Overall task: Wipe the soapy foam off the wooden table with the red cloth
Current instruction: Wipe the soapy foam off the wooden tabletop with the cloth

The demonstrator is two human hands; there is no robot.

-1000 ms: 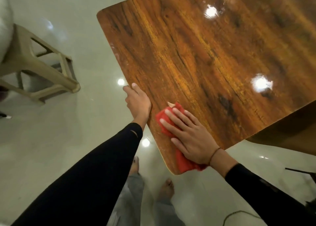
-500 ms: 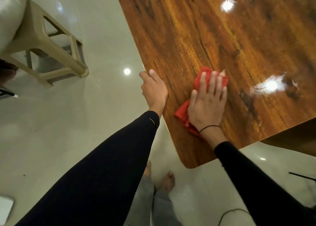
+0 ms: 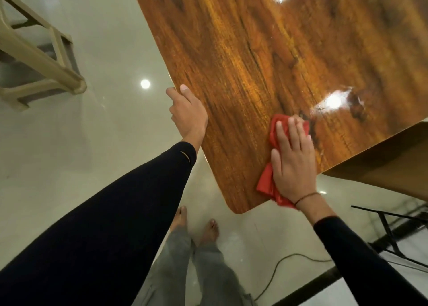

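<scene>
Worktop (image 3: 243,51): glossy wood-grain top, rounded near corner, bright light reflections on its wet sheen. On it: one crumpled red cloth (image 3: 268,180) near the right edge, by the near corner. Floor (image 3: 104,39): pale polished tile; carries a beige plastic stool (image 3: 39,58) and a dark cable (image 3: 278,268).

No readable text, labels, brands, numbers or signs anywhere in view.

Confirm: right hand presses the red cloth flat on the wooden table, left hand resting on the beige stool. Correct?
Not quite. In the head view the left hand grips the edge of the wooden table, not the beige stool, which stands apart on the floor. The rest holds: the right hand presses the red cloth flat on the table.
</scene>
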